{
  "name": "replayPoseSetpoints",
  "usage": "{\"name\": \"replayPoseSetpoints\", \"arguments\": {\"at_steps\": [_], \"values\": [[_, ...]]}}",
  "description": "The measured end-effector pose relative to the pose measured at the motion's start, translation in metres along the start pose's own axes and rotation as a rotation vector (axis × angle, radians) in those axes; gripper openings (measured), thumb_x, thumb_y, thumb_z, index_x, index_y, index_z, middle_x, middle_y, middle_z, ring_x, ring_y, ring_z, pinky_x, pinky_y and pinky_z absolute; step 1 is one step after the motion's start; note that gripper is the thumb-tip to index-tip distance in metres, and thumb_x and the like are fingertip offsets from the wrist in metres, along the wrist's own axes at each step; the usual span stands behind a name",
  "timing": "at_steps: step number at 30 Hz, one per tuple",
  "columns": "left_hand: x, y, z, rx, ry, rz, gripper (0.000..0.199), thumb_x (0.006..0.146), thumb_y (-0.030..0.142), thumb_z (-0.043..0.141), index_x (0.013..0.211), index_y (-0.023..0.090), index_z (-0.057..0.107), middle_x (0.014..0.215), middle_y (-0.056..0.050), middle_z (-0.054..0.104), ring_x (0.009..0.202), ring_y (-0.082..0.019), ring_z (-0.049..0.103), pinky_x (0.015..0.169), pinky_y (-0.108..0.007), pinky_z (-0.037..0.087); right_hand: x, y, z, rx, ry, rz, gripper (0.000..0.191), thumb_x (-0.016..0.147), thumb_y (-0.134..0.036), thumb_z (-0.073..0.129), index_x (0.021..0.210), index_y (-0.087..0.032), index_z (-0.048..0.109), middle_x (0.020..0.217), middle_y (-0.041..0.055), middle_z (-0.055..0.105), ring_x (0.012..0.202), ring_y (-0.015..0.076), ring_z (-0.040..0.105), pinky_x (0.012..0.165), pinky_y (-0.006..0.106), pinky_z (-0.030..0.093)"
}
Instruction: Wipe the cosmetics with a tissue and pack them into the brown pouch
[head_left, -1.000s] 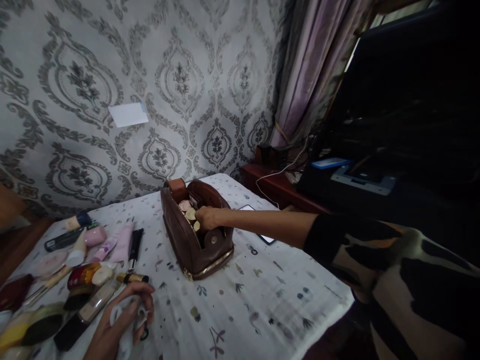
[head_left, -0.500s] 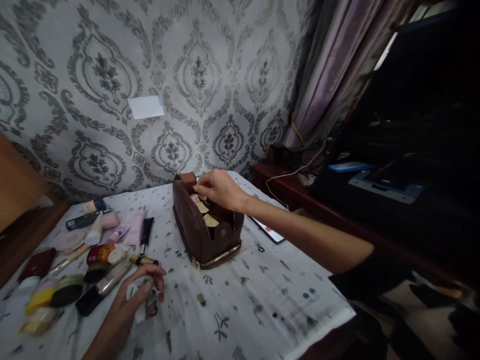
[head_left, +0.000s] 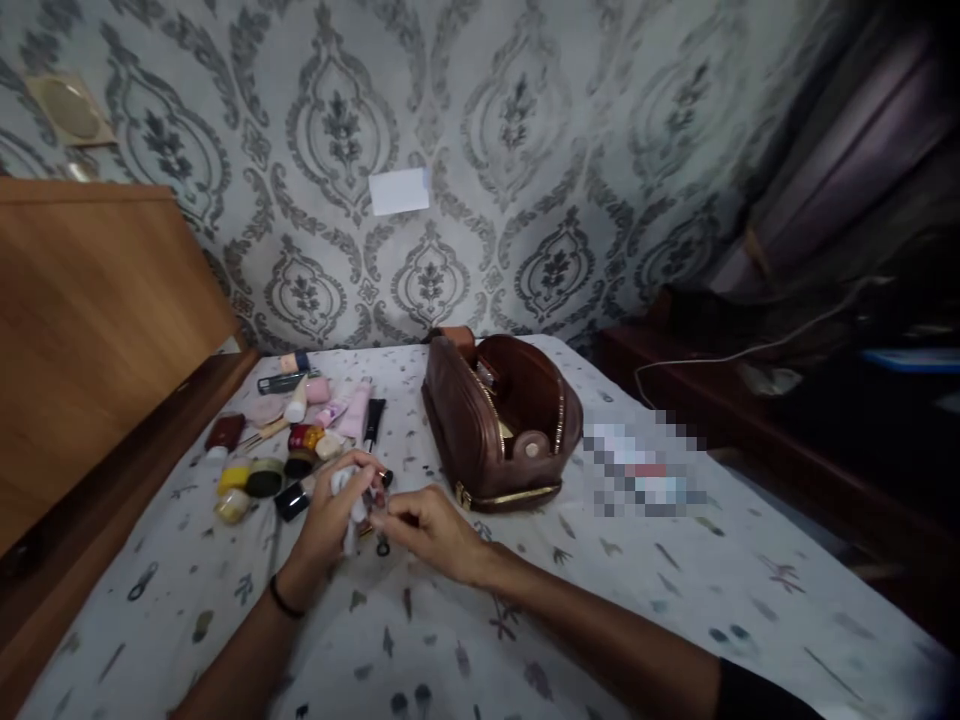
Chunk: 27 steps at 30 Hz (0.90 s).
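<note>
Left hand [head_left: 339,505] curled round a small white object [head_left: 351,535], shape mostly hidden; right hand [head_left: 435,535] just beside it, thumb and forefinger close together, can't tell if they grip anything. Brown leather zip bag [head_left: 466,435] stands open on the white patterned cloth [head_left: 585,620], beyond the right hand. Pale pink tube [head_left: 355,413] and slim black tube [head_left: 373,424] lie left of the bag

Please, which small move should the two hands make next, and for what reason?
I would probably keep the left hand steady and work on the white item with the right fingertips: the left grip already holds it, and the right hand is close beside, its fingers bent together. Whether they touch it is too blurred to tell.
</note>
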<state>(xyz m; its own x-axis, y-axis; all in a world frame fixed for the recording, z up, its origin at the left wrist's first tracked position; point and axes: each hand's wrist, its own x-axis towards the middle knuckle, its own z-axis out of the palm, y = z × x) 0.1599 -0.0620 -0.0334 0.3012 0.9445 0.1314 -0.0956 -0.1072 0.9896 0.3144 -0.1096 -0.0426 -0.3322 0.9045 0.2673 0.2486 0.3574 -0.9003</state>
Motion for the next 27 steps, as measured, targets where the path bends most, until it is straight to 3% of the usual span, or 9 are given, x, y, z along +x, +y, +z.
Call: {"name": "replayPoseSetpoints", "arguments": {"at_steps": [5, 7, 14, 23, 27], "values": [[0.011, 0.006, -0.013, -0.106, 0.212, -0.032, 0.037, 0.071, 0.05, 0.076, 0.078, 0.019, 0.059, 0.06, 0.004, 0.056, 0.045, -0.008, 0.048, 0.034, -0.015, 0.031, 0.023, 0.033, 0.025, 0.281, 0.269, 0.269, 0.059, 0.08, -0.077, 0.047, 0.058, -0.022, 0.042, 0.042, -0.0073, 0.038, 0.036, 0.0082, 0.036, 0.039, 0.022, 0.027], [0.015, 0.012, -0.022, -0.129, 0.313, 0.019, 0.036, 0.07, 0.047, 0.077, 0.078, 0.019, 0.057, 0.061, 0.005, 0.056, 0.046, -0.008, 0.05, 0.035, -0.014, 0.031, 0.024, 0.04, 0.031, 0.279, 0.321, 0.276, 0.059, 0.078, -0.078, 0.048, 0.059, -0.022, 0.043, 0.042, -0.007, 0.04, 0.036, 0.0083, 0.037, 0.04, 0.021, 0.027], [0.024, 0.031, -0.062, -0.147, 0.652, 0.207, 0.032, 0.069, 0.042, 0.072, 0.08, 0.02, 0.052, 0.061, 0.006, 0.054, 0.047, -0.008, 0.053, 0.037, -0.015, 0.032, 0.012, 0.04, 0.032, 0.207, 0.315, 0.203, 0.052, 0.085, -0.066, 0.05, 0.06, -0.02, 0.049, 0.044, -0.005, 0.045, 0.04, 0.0085, 0.04, 0.044, 0.021, 0.031], [0.03, 0.027, -0.108, 0.176, 0.875, 0.281, 0.031, 0.072, 0.047, 0.059, 0.083, 0.021, 0.048, 0.063, 0.006, 0.052, 0.049, -0.009, 0.05, 0.043, -0.018, 0.035, 0.015, 0.044, 0.032, 0.183, 0.291, 0.177, 0.049, 0.087, -0.061, 0.049, 0.06, -0.021, 0.048, 0.044, -0.0045, 0.044, 0.041, 0.0095, 0.041, 0.044, 0.021, 0.031], [0.048, 0.023, -0.136, 0.469, 0.807, 0.198, 0.033, 0.069, 0.047, 0.059, 0.085, 0.018, 0.057, 0.064, 0.002, 0.057, 0.054, -0.014, 0.053, 0.049, -0.022, 0.039, 0.017, 0.046, 0.034, 0.188, 0.275, 0.17, 0.047, 0.088, -0.058, 0.05, 0.06, -0.02, 0.048, 0.043, -0.0051, 0.044, 0.041, 0.0092, 0.041, 0.044, 0.021, 0.03]]}}
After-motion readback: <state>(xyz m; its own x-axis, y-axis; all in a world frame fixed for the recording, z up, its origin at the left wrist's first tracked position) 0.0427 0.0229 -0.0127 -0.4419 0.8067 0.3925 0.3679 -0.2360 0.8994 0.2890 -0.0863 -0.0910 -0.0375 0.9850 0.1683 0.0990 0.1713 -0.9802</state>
